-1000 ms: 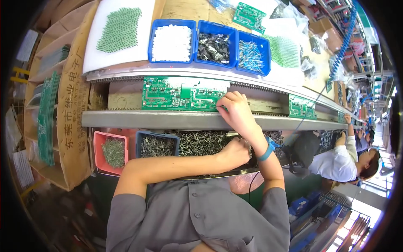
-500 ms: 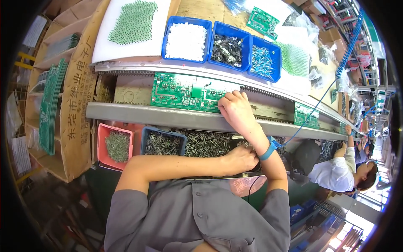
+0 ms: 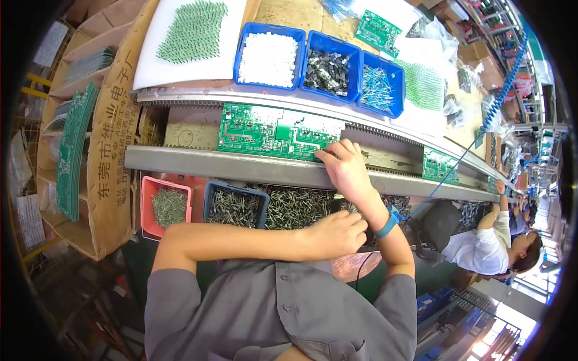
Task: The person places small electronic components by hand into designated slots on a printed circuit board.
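A green circuit board [image 3: 253, 135] lies between the two metal rails of a conveyor. At its near right corner is my right hand [image 3: 349, 171], thumb and fingertips bent together low over the edge. Anything they pinch is too small to make out. A blue wrist strap [image 3: 388, 224] with a cord circles that wrist. My left forearm crosses in front of me, and my left hand [image 3: 340, 234] is curled closed just in front of the loose leaded parts [image 3: 295, 204]. Whatever its fingers hold is hidden.
Beyond the far rail stand blue bins of white parts [image 3: 268, 57], black parts [image 3: 328, 72] and blue leaded parts [image 3: 378, 87]. Pink [image 3: 144, 204] and dark blue [image 3: 265, 210] bins sit nearer. A cardboard rack [image 3: 111, 162] holds boards at left. Another person [image 3: 481, 246] works at right.
My right hand has shifted slightly nearer and to the right along the board's corner. My left hand has lifted out from over the loose parts toward me.
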The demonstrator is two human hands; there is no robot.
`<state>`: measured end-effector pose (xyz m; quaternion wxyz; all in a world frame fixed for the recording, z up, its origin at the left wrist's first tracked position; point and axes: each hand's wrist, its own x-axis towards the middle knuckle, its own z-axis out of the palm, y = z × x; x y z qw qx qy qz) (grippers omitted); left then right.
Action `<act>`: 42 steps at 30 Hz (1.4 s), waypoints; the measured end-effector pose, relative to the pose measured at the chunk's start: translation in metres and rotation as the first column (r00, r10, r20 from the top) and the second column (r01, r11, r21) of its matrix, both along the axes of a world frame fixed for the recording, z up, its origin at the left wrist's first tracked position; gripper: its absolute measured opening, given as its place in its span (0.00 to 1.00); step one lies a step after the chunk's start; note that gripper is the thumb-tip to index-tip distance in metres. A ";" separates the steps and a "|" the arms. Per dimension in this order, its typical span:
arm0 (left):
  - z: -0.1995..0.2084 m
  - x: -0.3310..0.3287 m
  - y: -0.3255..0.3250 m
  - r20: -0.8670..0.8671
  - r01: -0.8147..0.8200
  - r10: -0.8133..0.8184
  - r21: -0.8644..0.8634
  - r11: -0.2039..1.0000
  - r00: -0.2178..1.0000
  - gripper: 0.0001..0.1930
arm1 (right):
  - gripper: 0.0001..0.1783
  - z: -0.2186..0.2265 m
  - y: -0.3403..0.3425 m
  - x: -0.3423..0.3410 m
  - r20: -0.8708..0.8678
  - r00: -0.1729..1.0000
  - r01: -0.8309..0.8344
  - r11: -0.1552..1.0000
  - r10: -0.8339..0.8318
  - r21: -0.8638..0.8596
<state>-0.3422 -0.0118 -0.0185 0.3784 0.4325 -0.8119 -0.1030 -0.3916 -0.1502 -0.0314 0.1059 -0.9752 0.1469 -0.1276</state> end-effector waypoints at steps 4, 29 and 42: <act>0.008 0.040 -0.007 -0.032 -0.082 0.083 0.048 0.995 0.996 0.05 | 0.17 0.005 0.004 -0.010 0.022 0.999 0.041 0.999 -0.040 -0.022; -0.046 0.116 -0.041 0.023 -0.502 0.504 0.137 0.854 0.864 0.02 | 0.11 0.021 0.074 -0.117 -0.262 0.915 0.382 0.869 -0.308 0.313; -0.042 0.123 -0.033 0.074 -0.499 0.494 0.170 0.850 0.866 0.05 | 0.09 0.024 0.073 -0.119 -0.278 0.908 0.384 0.890 -0.314 0.247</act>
